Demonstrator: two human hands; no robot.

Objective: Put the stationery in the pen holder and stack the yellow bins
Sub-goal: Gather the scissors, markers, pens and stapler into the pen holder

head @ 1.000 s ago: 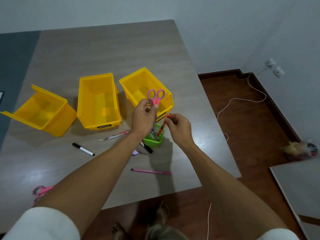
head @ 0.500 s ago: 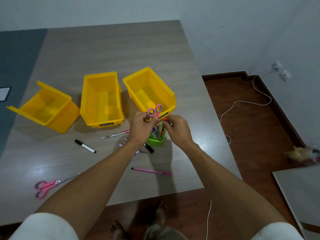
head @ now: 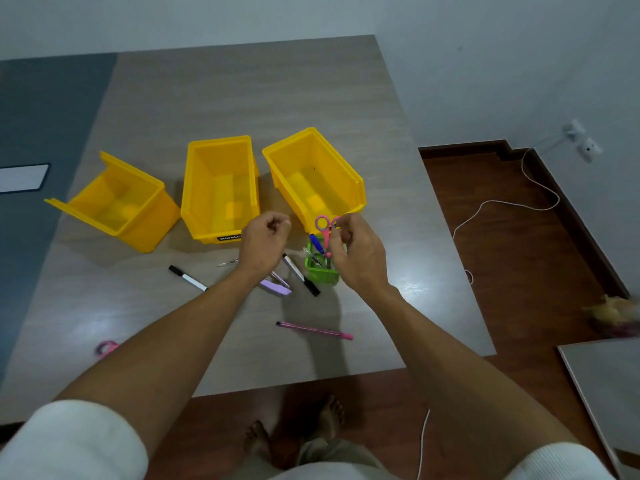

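Observation:
Three yellow bins stand in a row: a left bin (head: 121,206) tipped on its side, a middle bin (head: 221,188) and a right bin (head: 311,178). In front of the right bin, the green pen holder (head: 320,273) holds pink scissors (head: 323,230), a blue pen (head: 315,241) and other pens. My right hand (head: 360,254) is curled against the scissors' right loop; whether it grips is unclear. My left hand (head: 265,237) is a loose fist with nothing in it. Loose on the table are a black-capped marker (head: 188,278), a grey marker (head: 301,275), a purple stapler (head: 275,287) and a pink pen (head: 315,330).
My left arm partly hides a second pair of pink scissors (head: 105,348) and a pen tip (head: 228,262). The table's near edge (head: 298,382) lies just above my feet. A white cable (head: 502,206) runs over the floor at the right, near another tabletop (head: 602,393).
The pink scissors went down into the pen holder and my left hand let go, moving left. My right hand lowered the red pen into the holder, and that pen is out of sight now.

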